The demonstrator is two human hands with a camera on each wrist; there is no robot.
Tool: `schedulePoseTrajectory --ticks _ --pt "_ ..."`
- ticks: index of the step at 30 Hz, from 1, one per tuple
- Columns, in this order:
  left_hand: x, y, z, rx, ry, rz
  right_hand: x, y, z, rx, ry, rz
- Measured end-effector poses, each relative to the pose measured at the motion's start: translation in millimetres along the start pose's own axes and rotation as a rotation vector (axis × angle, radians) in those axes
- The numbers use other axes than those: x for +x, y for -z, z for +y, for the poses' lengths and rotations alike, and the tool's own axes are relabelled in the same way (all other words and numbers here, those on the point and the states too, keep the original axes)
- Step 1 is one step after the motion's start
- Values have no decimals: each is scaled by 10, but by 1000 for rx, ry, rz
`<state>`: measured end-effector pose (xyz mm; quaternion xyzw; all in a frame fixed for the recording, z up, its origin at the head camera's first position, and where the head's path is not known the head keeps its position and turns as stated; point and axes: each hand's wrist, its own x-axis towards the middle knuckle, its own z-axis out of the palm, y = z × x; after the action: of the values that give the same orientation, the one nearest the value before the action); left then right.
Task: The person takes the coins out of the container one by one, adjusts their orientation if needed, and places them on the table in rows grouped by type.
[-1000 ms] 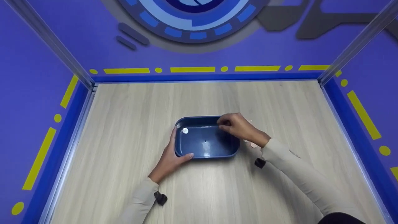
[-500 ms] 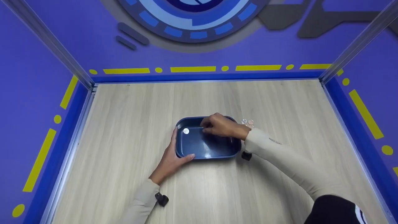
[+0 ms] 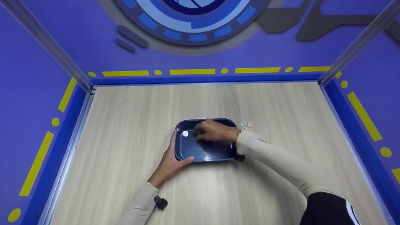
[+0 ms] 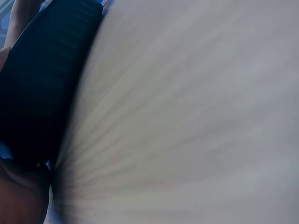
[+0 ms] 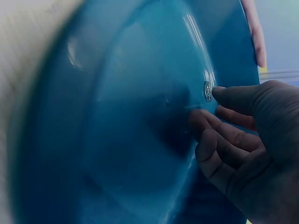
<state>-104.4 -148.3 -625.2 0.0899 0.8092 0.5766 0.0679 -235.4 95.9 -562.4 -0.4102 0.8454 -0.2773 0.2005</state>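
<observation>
right hand point(image 3: 210, 131) has moved left across the blue tray point(image 3: 187, 150) since the earlier frame, now over the tray's middle near the silver coin point(image 3: 185, 133). near side: left hand point(image 3: 170, 159) grasps the tray's left end, thumb on the front rim, on the bench point(image 3: 125, 125). right hand fingers curled; cannot tell if they pinch a coin. far side: loose coins point(image 3: 247, 125) lie just beyond the tray's right corner. risk: a coin dropped from height may bounce out, or the sleeve may nudge the tray.

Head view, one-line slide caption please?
Left hand holds the dark blue plastic tray on the wooden table; right hand reaches in near a silver coin.
</observation>
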Motion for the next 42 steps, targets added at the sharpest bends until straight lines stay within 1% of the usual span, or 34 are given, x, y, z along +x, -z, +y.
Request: schedulePoseTrajectory --ticks 3,8,15,18,22,28,33,38,42 --pt "-9 9 -1 9 -9 5 53 -30 -14 -19 9 -4" --pt "-30 8 -1 28 -2 4 107 -45 -37 -43 18 -42" --pt "-1 -17 3 10 -3 7 162 -14 -8 -11 -4 -66" --pt "4 -22 3 9 4 6 193 -22 11 4 6 -73" --pt "-12 -21 11 7 3 6 227 -50 15 -7 24 -89" --pt "-25 -16 20 5 -5 16 274 -79 8 -19 35 -95" --pt "-26 -20 5 -3 0 5 306 -102 -13 -28 40 -112" --pt "-10 -21 -3 -29 -7 4 389 -126 -69 -49 50 -95" --pt "-31 -8 -10 -22 -3 11 462 -161 -127 -71 56 -97"
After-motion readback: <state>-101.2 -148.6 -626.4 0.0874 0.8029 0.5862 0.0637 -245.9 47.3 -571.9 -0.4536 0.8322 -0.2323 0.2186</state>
